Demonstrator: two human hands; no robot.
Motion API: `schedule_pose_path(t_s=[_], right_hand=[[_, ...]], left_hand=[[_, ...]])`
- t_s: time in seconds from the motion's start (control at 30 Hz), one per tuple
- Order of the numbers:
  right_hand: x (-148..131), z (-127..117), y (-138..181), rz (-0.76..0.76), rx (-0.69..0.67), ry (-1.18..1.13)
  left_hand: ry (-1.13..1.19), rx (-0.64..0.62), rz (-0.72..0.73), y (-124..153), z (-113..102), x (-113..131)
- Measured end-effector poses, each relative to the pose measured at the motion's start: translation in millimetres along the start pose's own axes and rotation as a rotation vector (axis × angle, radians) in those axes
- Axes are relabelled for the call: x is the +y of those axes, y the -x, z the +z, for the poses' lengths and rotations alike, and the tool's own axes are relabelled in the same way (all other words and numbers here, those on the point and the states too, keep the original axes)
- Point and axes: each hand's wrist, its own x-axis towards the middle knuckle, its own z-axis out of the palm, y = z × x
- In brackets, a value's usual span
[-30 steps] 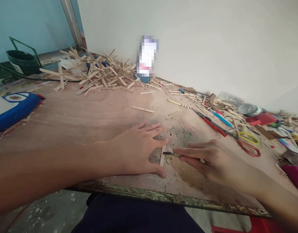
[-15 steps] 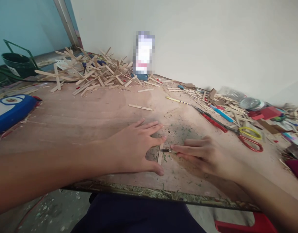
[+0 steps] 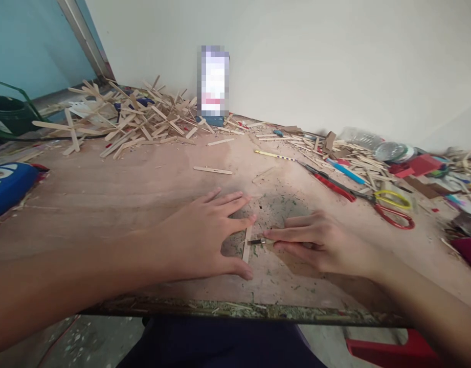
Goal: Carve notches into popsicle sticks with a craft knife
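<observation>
My left hand lies on the table with its fingers spread. Its index fingertip and thumb press the two ends of a wooden craft stick against the tabletop. In my right hand is a craft knife, its pale handle mostly covered by the closed fingers. The short blade points left and meets the stick about midway along its length. Green flecks and small scraps lie around the stick. Another craft stick rests flat beyond my left fingertips.
A jumbled pile of craft sticks and a propped, blurred phone stand at the back. Along the right lie a pencil, scissors, more sticks and a plastic bottle. A blue object sits at left.
The whole view has shifted slightly, so most things appear farther left. Both hands keep nearly the same pose, with the knife blade still at the stick.
</observation>
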Motion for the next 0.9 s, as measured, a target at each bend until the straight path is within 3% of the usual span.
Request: schedule_pose_path(t_s=[0.67, 0.9], right_hand=[[0.0, 4.9, -1.0, -0.054, -0.014, 0.028], [-1.3, -1.7, 0.9, -0.018, -0.028, 0.047]], left_hand=[[-0.013, 0.061, 0.034, 0.2, 2.9, -1.6], [-0.039, 0.030, 0.034, -0.5, 1.4, -1.6]])
